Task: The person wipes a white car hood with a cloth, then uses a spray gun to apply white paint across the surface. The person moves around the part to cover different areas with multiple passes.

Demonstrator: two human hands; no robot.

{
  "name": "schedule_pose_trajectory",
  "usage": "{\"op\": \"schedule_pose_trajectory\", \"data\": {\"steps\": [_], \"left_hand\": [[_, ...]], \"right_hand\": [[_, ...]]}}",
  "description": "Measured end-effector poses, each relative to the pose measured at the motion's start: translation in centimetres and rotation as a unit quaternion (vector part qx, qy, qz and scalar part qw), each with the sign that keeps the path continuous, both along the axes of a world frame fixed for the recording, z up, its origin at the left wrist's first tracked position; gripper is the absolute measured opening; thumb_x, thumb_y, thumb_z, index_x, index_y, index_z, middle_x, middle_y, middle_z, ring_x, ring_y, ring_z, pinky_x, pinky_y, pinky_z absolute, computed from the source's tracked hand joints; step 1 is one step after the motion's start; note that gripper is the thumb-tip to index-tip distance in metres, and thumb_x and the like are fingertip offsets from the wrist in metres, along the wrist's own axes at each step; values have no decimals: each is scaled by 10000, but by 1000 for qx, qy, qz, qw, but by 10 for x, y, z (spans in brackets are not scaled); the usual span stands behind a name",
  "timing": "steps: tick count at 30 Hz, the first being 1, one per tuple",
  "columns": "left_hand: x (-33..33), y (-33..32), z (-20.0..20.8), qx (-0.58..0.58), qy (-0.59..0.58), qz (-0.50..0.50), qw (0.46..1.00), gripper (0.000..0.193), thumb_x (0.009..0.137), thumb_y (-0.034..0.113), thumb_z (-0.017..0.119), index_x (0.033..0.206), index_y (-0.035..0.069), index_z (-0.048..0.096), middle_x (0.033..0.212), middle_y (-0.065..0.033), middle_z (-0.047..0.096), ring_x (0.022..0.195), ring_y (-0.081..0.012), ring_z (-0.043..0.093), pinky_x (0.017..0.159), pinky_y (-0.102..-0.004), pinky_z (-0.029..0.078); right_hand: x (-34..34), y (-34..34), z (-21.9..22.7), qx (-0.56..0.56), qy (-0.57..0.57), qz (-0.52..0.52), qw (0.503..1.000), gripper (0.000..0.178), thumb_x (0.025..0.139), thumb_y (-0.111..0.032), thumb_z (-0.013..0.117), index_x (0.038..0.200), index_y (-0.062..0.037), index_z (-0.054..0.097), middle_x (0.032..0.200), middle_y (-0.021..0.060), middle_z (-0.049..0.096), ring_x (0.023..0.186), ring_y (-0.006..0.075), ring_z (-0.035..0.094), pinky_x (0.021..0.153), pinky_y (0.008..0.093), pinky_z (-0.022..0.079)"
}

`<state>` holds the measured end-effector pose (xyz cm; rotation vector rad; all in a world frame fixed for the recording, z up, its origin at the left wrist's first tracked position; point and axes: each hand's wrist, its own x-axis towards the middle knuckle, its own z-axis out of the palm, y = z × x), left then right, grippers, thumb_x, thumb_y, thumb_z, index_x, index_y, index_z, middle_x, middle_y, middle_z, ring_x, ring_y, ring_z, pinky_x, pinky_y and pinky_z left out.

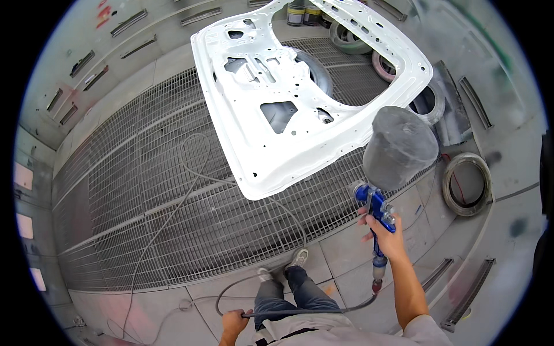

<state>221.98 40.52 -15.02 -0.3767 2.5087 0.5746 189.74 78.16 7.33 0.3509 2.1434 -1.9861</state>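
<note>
My right hand (381, 232) is wrapped round the handle of a blue paint spray gun (376, 209). A large grey cup (399, 149) sits on top of the gun, and its nozzle points left. From the base of the handle a dark air hose (340, 310) curves across in front of my legs. My left hand (234, 324) is closed round that hose at the lower middle. Ahead of the gun lies a white-painted car door panel (311, 138) with a large window opening and several cut-outs, apart from the nozzle.
Metal floor grating (144, 202) spreads under the panel, with a thin hose (173, 216) looped across it. Several tyres stand about, one tyre (466, 184) at the right wall and another tyre (311, 72) beneath the panel. Paint cans (295, 14) stand at the back.
</note>
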Motion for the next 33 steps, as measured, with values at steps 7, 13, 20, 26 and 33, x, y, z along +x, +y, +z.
{"op": "schedule_pose_trajectory", "data": {"steps": [7,13,20,26,33], "left_hand": [[34,20,2,-4,59,50,997,523,805,494,683,541,50,595,530,-151,568,524,-383,573,512,-470,442],[45,23,8,25,73,134,988,527,801,472,707,521,43,582,501,-152,540,495,-379,540,490,-457,413],[10,86,28,14,91,169,981,518,798,483,704,546,41,607,513,-158,548,512,-375,554,506,-454,426],[-40,163,32,16,93,140,986,481,794,473,690,597,43,600,592,-174,583,581,-393,592,531,-468,444],[-51,211,-8,27,105,109,988,279,782,329,669,778,50,649,709,-191,628,667,-407,611,635,-498,474]], "right_hand": [[10,-50,-35,-79,-103,129,983,440,895,-121,638,1300,-4,511,956,86,650,804,128,624,463,249,505],[-8,-88,-55,-120,-143,233,954,187,885,-156,657,996,-8,628,785,53,624,606,107,586,411,237,444],[-66,3,-49,59,-43,118,990,152,869,-147,649,937,-13,624,669,36,585,477,94,526,391,234,430],[-109,95,-30,136,33,26,990,334,878,-139,631,1171,6,562,843,60,609,757,129,623,443,249,533],[-117,96,-44,-108,-131,276,946,274,880,-158,657,1092,7,602,923,98,658,770,143,643,471,271,558]]}}
